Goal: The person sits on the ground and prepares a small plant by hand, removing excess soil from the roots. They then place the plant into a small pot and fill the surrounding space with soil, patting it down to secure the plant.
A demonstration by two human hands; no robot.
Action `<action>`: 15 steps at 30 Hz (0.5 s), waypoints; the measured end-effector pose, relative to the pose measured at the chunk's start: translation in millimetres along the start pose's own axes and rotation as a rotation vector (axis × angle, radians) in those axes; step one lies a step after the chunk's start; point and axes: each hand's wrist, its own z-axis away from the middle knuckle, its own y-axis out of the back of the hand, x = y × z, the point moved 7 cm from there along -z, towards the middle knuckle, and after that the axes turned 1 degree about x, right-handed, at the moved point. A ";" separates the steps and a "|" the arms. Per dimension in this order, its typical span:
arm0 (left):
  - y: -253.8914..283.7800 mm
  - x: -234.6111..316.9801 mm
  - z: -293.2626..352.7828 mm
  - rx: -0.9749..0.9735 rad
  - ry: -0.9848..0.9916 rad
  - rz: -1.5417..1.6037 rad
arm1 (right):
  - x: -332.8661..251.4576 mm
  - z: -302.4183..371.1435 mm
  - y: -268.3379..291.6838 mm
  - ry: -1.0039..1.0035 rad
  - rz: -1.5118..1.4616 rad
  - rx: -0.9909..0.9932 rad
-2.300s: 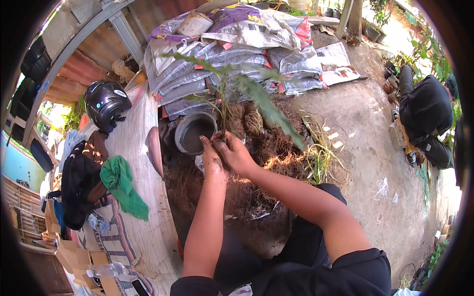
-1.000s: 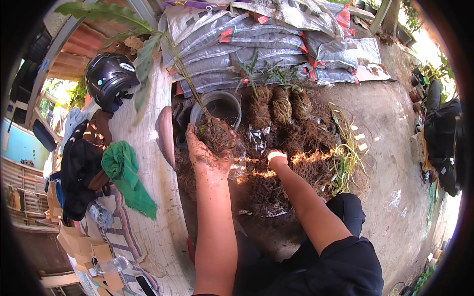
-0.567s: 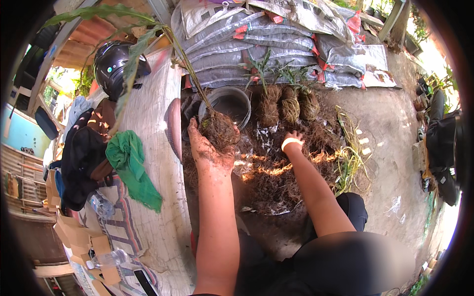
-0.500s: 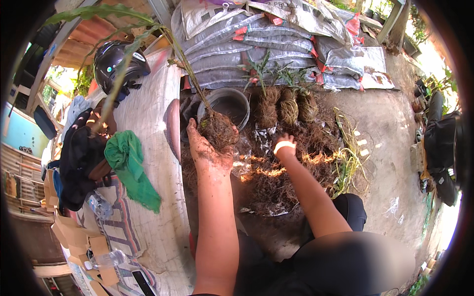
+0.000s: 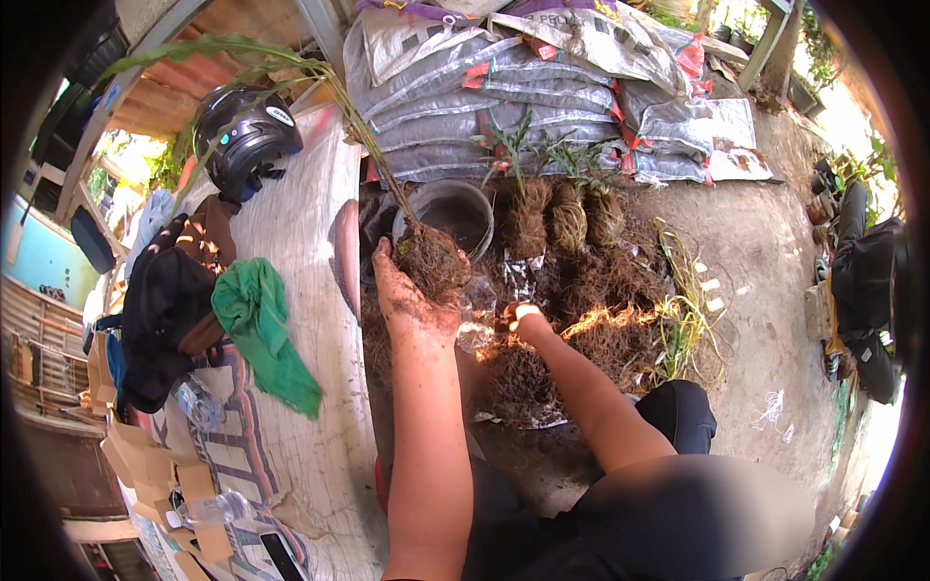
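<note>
In my left hand (image 5: pixel 418 308), palm up and soil-stained, rests a plant's dark root ball (image 5: pixel 435 259); the fingers cup it from below. Its long stem (image 5: pixel 366 136) leans up and left, ending in long green leaves (image 5: pixel 218 46). My right hand (image 5: pixel 524 318) is low over a pile of brown root-like fibre (image 5: pixel 605 329), fingers curled downward in bright sun; what they grip, if anything, does not show. Behind the root ball stands a dark round tub (image 5: pixel 484 218). Beyond the fibre, several plants with fibre-wrapped root balls (image 5: pixel 569 218) stand in a row.
Stacked grey sacks (image 5: pixel 542 102) form a wall at the back. Yellowish strands (image 5: pixel 683 334) lie right of the fibre. To the left, a pale sheet-covered surface (image 5: pixel 325 261) bears a black helmet (image 5: pixel 247 140), a green cloth (image 5: pixel 262 324), dark clothing, plastic bottles (image 5: pixel 215 508) and a phone (image 5: pixel 281 557).
My right hand has moved left and nearer to me across the fibre, its fingers now more curled. My left hand keeps holding the plant almost in place.
</note>
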 end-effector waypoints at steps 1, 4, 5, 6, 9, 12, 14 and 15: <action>3.1 3.4 0.3 -0.006 -0.016 -0.005 | 5.7 -5.3 9.5 0.002 -0.121 -0.003; -14.4 -8.2 -1.5 -0.090 0.004 0.008 | 82.4 -28.0 52.8 -0.085 0.192 0.267; -10.9 -7.3 -0.8 -0.053 0.007 0.009 | 88.1 -29.3 62.3 -0.176 0.116 0.266; -9.8 -4.3 2.1 -0.017 0.005 0.012 | 83.4 -28.8 76.1 -0.263 0.044 0.267; -1.3 0.7 3.1 0.071 -0.001 0.038 | 46.0 -14.1 91.7 -0.454 -0.278 0.106; -5.3 -8.4 -3.2 0.065 0.015 0.042 | 56.1 -11.6 74.8 -0.490 -0.156 -0.134; 1.3 -7.1 -4.2 0.076 -0.009 0.057 | 67.4 -19.6 56.5 -0.484 -0.127 -0.165; -4.2 -10.2 -1.8 0.081 -0.003 0.064 | 86.0 -22.9 49.0 -0.493 -0.117 -0.163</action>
